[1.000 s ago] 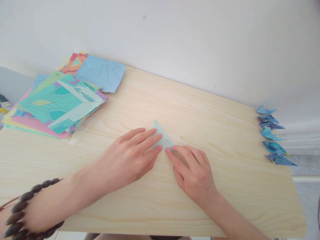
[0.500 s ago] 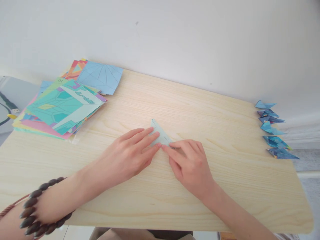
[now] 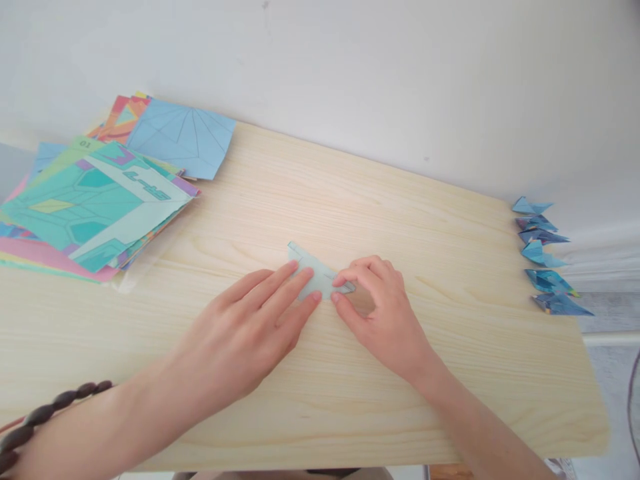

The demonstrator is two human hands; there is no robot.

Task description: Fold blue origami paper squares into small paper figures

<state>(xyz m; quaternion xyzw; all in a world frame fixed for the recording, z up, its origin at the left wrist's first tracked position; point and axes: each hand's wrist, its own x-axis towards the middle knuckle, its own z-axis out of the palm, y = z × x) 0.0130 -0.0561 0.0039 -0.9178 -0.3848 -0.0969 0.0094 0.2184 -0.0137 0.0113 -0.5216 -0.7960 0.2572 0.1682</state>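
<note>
A small pale blue-green piece of folded paper lies on the wooden table, with thin printed lines along its upper edge. My left hand rests on its left part with fingers stretched out, pressing it against the tabletop and hiding some of it. At the paper's right tip, my right hand is closed in a pinch, thumb below and index finger above the narrow corner. That corner looks slightly bent up between the fingertips.
Loose patterned paper sheets are piled at the left, a light blue sheet among them. Several small folded blue paper pieces stand in a row near the table's right edge. A white wall runs behind the table.
My right hand has gone from pointing fingers against the paper's edge to pinching its right corner. The left hand stays flat on the paper. The view has shifted slightly.
</note>
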